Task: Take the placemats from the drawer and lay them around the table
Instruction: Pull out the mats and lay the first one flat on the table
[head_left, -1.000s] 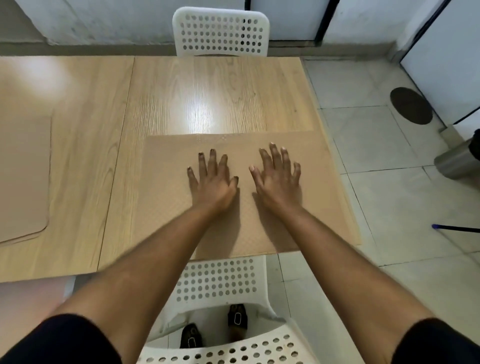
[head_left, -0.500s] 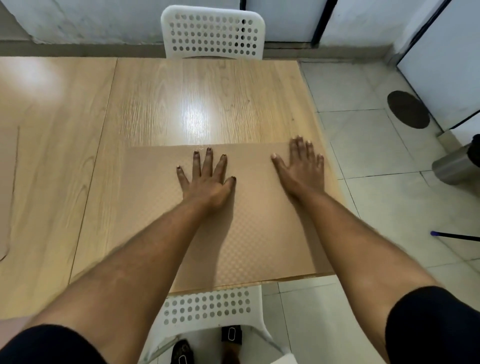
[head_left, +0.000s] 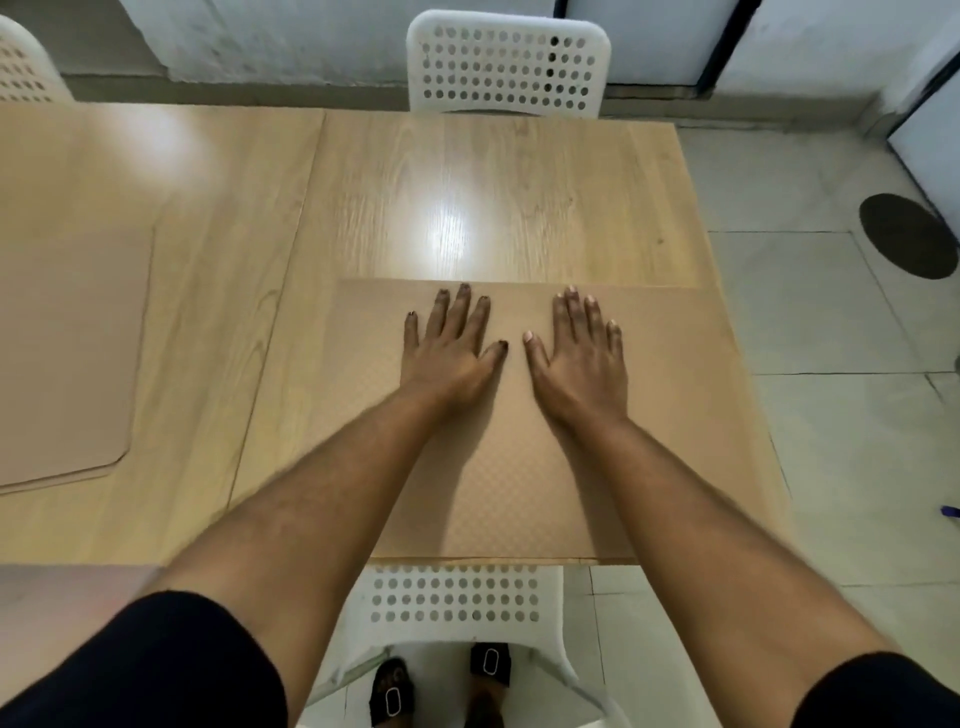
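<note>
A tan textured placemat (head_left: 691, 395) lies flat on the light wooden table (head_left: 467, 197), at its near right end, with its near edge along the table's edge. My left hand (head_left: 452, 348) and my right hand (head_left: 579, 353) both rest palm down on the mat's far half, side by side, fingers spread, holding nothing. A second tan placemat (head_left: 67, 353) with rounded corners lies on the table at the far left, partly cut off by the frame.
A white perforated chair (head_left: 506, 65) stands at the table's far side, another chair (head_left: 457, 597) right below me at the near side, a third chair (head_left: 23, 67) at the top left. Tiled floor lies to the right, with a dark round mark (head_left: 906, 241).
My right hand has slid back left from the mat's right side to beside my left hand. The view has shifted, bringing the left placemat back into sight.
</note>
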